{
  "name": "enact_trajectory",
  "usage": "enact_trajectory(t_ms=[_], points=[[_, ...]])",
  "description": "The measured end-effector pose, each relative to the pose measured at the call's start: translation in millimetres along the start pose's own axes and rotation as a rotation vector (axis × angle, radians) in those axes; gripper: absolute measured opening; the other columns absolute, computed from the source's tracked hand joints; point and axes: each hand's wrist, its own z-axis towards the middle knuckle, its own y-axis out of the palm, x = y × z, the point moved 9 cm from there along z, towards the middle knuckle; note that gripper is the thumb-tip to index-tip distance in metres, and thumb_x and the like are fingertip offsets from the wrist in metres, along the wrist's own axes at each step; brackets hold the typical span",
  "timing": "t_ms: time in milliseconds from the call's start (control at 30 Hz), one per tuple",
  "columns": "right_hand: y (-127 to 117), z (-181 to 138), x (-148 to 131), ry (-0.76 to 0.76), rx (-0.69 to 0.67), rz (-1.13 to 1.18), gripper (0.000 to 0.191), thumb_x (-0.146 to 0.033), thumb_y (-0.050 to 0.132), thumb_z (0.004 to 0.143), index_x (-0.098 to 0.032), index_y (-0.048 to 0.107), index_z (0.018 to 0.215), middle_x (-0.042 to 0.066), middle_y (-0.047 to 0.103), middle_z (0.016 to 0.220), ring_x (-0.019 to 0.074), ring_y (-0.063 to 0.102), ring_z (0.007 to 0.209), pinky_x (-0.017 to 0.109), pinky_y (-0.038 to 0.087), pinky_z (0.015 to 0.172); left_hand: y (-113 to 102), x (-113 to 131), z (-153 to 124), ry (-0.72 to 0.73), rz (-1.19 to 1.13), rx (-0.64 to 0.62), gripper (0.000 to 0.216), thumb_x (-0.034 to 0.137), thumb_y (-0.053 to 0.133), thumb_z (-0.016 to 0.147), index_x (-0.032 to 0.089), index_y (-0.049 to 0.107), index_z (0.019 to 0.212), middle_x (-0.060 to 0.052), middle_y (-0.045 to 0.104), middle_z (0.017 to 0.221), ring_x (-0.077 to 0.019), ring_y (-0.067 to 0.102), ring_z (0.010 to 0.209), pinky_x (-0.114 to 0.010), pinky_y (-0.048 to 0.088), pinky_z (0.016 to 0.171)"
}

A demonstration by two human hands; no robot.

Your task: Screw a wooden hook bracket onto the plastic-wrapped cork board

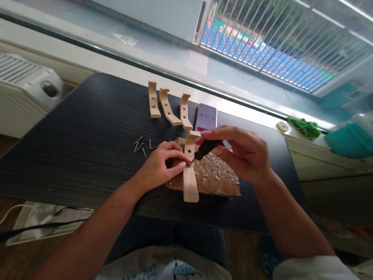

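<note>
- Pinching at the middle of a pale curved wooden hook (190, 182), the left hand (160, 163) has its fingers curled shut. Thumb and fingertips close on the hook's edge just where the tool tip meets it; whether a screw sits between them is too small to tell.
- The right hand (243, 153) is closed around a black-handled screwdriver (207, 147), fingers wrapped over the grip, with the metal tip slanting down and left onto the hook.
- That hook lies lengthwise toward the person on top of a brown rough-surfaced board (217, 177). Its straight end overhangs the board's near edge and its bent end points toward the window.
- The board rests flat on a black wood-grained counter (82, 143), near the front edge and between both hands.
- A few small dark screws (142, 146) lie loose on the counter just left of the left hand.
- Three more pale wooden hooks (168, 107) lie side by side farther back, apart from the board.
- A smartphone with a lit screen (206, 117) lies just right of them, behind the right hand.
- A white radiator (4, 80) stands to the left beyond the counter.
- A barred window (278, 35) runs along the back, with a green cloth (304, 127) on the sill at right.
</note>
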Motion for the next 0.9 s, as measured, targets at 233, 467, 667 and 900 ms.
enact_trajectory(t_ms=[233, 467, 667, 900], points=[[-2.3, -0.1, 2.7, 0.013, 0.015, -0.044, 0.031, -0.016, 0.059, 0.087, -0.027, 0.063, 0.116, 0.001, 0.072, 0.099, 0.0128, 0.066, 0.081, 0.028, 0.052, 0.067, 0.4, 1.6, -0.4, 0.008, 0.013, -0.018, 0.014, 0.023, 0.060, 0.080, 0.020, 0.072, 0.087, -0.003, 0.057, 0.094, -0.0207, 0.055, 0.096, -0.037, 0.043, 0.091], [-4.4, 2.7, 4.9, 0.015, 0.068, -0.113, 0.029, -0.018, 0.063, 0.085, -0.027, 0.064, 0.112, -0.001, 0.071, 0.090, 0.0099, 0.061, 0.070, 0.026, 0.047, 0.060, -0.4, 1.7, 0.2, -0.011, 0.012, -0.020, 0.012, 0.023, 0.061, 0.080, 0.020, 0.071, 0.085, -0.003, 0.057, 0.093, -0.0202, 0.054, 0.096, -0.037, 0.043, 0.091], [-5.4, 4.0, 6.4, 0.013, 0.102, -0.138, 0.026, -0.021, 0.066, 0.083, -0.027, 0.064, 0.109, -0.001, 0.069, 0.085, 0.0098, 0.055, 0.067, 0.026, 0.044, 0.057, 0.2, 1.0, 0.1, -0.011, 0.018, -0.022, 0.013, 0.024, 0.060, 0.080, 0.021, 0.071, 0.085, -0.003, 0.057, 0.093, -0.0200, 0.054, 0.096, -0.038, 0.043, 0.091], [-6.6, 2.3, 8.3, 0.014, 0.139, -0.150, 0.024, -0.026, 0.069, 0.081, -0.027, 0.064, 0.105, -0.003, 0.061, 0.074, 0.0100, 0.048, 0.062, 0.028, 0.041, 0.054, 0.3, 1.6, -0.1, -0.029, 0.032, -0.034, 0.013, 0.024, 0.060, 0.080, 0.021, 0.072, 0.085, -0.003, 0.058, 0.094, -0.0202, 0.054, 0.096, -0.038, 0.044, 0.092]])
